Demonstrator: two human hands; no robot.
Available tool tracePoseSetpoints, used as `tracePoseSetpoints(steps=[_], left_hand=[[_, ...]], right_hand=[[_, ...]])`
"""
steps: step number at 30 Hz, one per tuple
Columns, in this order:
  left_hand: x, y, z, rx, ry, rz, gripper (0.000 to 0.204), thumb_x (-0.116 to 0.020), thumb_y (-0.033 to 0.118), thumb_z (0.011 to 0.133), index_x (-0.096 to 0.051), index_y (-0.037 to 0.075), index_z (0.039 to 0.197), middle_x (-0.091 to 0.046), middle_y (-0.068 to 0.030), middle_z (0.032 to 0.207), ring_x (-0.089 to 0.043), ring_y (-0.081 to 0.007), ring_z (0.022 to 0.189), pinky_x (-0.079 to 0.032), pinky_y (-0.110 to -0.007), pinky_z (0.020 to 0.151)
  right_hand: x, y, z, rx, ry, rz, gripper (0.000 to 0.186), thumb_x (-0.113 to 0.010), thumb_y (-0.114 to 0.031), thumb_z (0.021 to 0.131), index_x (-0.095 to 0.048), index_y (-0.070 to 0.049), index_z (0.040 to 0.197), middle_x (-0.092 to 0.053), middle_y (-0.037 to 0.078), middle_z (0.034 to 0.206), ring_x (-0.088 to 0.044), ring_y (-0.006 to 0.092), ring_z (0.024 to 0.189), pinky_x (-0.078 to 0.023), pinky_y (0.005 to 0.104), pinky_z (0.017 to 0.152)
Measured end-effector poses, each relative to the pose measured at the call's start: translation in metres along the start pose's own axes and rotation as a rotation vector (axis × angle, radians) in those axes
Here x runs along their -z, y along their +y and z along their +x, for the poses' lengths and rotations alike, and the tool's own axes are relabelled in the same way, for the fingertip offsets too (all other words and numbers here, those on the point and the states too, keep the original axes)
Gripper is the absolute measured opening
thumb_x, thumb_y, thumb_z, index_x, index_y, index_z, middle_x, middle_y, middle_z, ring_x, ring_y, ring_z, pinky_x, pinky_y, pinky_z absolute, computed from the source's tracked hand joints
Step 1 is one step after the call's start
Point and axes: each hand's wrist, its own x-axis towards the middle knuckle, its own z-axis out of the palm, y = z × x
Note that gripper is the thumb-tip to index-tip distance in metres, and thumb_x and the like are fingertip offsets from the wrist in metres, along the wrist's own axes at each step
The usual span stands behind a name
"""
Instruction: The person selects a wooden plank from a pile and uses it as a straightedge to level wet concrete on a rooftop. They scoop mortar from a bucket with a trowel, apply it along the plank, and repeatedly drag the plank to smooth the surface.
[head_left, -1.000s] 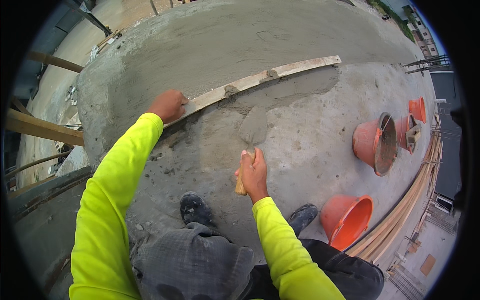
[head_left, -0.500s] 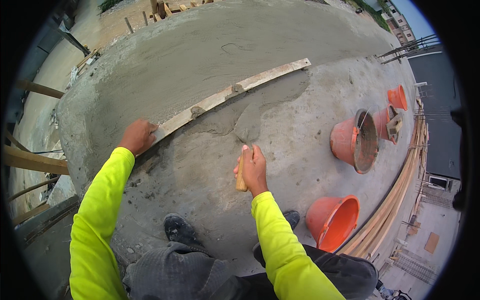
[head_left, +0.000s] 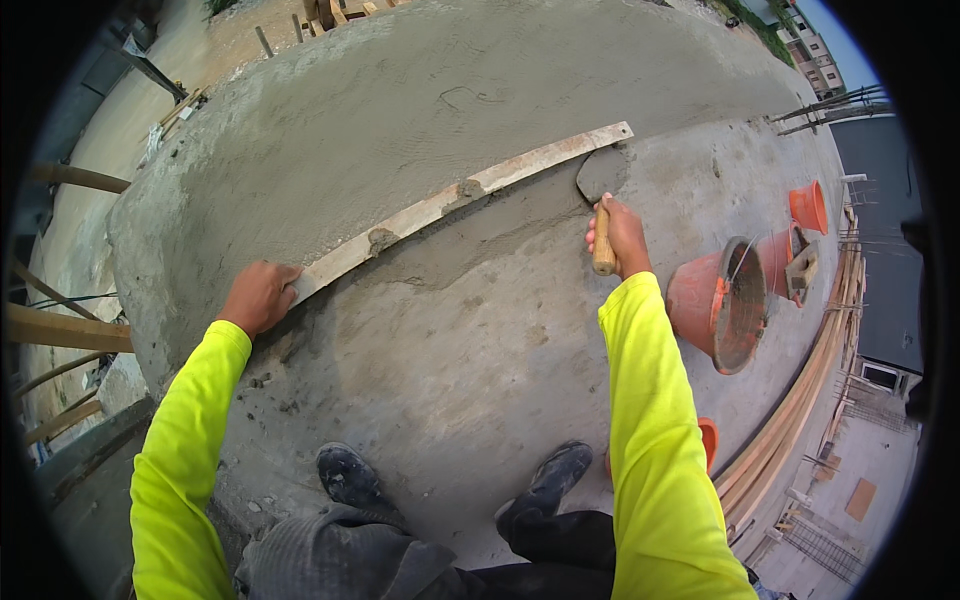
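Observation:
My left hand (head_left: 262, 297) is closed on the near left end of a long, pale straightedge (head_left: 420, 212), which lies slantwise on the wet mortar and has mortar lumps stuck to it. In my right hand (head_left: 622, 238) is the wooden handle of a trowel (head_left: 601, 174). Its mortar-coated blade rests near the far right end of the straightedge. Smooth grey mortar (head_left: 400, 130) spreads beyond the straightedge. A band of wet mortar (head_left: 500, 220) runs along its near side, with rougher concrete (head_left: 450, 350) closer to my boots.
To the right stand a mortar-smeared orange bucket (head_left: 695, 305), another orange bucket with a block-like tool (head_left: 802, 270) at it, and a smaller one (head_left: 808, 207). My right arm mostly covers a further bucket (head_left: 709, 440). Long timber strips (head_left: 800, 390) line the right edge; wooden poles (head_left: 70, 328) stand left.
My right hand has carried the trowel right and away from me, to the straightedge's far end. The mortar along the near side looks flatter. My left hand stays on the straightedge.

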Motion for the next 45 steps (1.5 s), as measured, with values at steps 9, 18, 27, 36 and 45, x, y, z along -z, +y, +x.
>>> tracePoseSetpoints(steps=[9,18,27,36,45], left_hand=[[0.004,0.0,0.003,-0.046,-0.019,0.014,0.035,-0.069,0.011,0.084,-0.074,0.002,0.117,-0.073,-0.0219,0.106,-0.068,-0.0381,0.099,-0.053,-0.046,0.091],[0.002,-0.002,0.003,-0.068,0.022,0.046,0.034,-0.07,0.013,0.082,-0.075,0.002,0.114,-0.072,-0.0253,0.099,-0.068,-0.0415,0.093,-0.054,-0.047,0.087],[0.001,-0.002,0.001,-0.089,0.043,0.019,0.036,-0.069,0.009,0.082,-0.074,0.0,0.116,-0.071,-0.0264,0.099,-0.068,-0.0413,0.093,-0.053,-0.048,0.087],[0.001,-0.001,0.003,-0.035,0.005,0.009,0.036,-0.069,0.008,0.082,-0.074,0.001,0.118,-0.073,-0.0243,0.103,-0.066,-0.0403,0.095,-0.052,-0.046,0.091],[0.005,0.002,0.004,-0.042,-0.036,-0.053,0.037,-0.066,0.005,0.079,-0.073,-0.002,0.115,-0.071,-0.0253,0.106,-0.069,-0.0412,0.095,-0.054,-0.045,0.09]], right_hand=[[-0.079,0.044,-0.112,-0.06,-0.169,0.009,0.031,-0.05,-0.036,0.105,-0.055,-0.005,0.108,-0.058,0.007,0.077,-0.058,0.0159,0.05,-0.049,0.032,0.043],[-0.168,0.089,-0.207,-0.028,-0.36,-0.05,0.036,-0.052,-0.035,0.105,-0.049,0.0,0.114,-0.056,0.007,0.078,-0.058,0.0148,0.051,-0.049,0.0321,0.046],[-0.127,0.118,-0.216,0.44,-0.135,-0.455,0.045,-0.066,-0.025,0.095,-0.058,0.007,0.125,-0.067,0.032,0.108,-0.065,0.0489,0.102,-0.051,0.0503,0.089],[0.07,0.043,-0.017,0.551,0.413,-1.001,0.045,-0.064,-0.025,0.094,-0.057,0.005,0.127,-0.065,0.029,0.119,-0.062,0.0473,0.11,-0.05,0.0514,0.093],[0.096,0.027,0.025,0.612,0.282,-1.27,0.038,-0.065,-0.018,0.091,-0.056,-0.001,0.124,-0.063,0.025,0.113,-0.063,0.0454,0.106,-0.052,0.0516,0.088]])
